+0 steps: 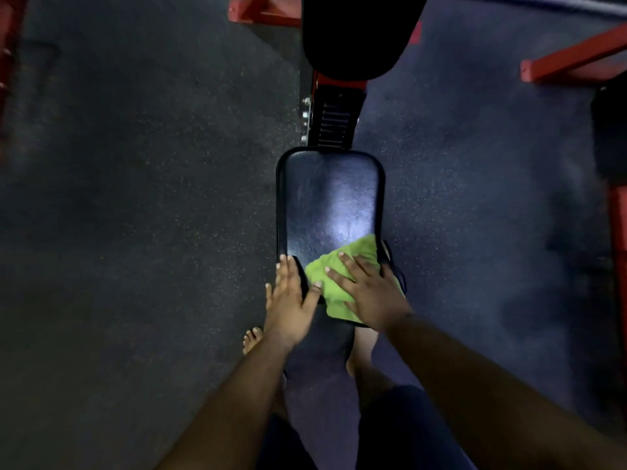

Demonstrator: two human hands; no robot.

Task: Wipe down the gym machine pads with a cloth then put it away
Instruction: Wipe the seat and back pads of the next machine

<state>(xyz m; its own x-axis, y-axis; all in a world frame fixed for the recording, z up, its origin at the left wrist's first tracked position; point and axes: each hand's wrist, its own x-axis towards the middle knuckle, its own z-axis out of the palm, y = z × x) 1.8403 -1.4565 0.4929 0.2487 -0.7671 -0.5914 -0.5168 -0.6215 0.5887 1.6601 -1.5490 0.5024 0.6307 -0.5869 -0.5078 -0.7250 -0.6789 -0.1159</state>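
Closest to the camera, two bare forearms are seen reaching down and forward, with a bare foot [252,339] planted on the dark speckled rubber floor [135,215] just left of the machine. The left hand [290,301] is laid flat with fingers spread over the near left edge of the black seat pad [327,201], nothing gripped in it. The right hand [368,293] is pressed open, palm down, on a green cloth [334,271], so the cloth is pinned flat rather than bunched up. The cloth is sat on the near right corner of the pad, slightly hanging over the near edge. Bit of glare is caught on the pad's shiny middle. Past that, a ribbed black adjuster [334,122] on a red frame is seen, then a second black pad [356,32] further up. Red frame bars [576,62] are spotted off to the far right and top left.
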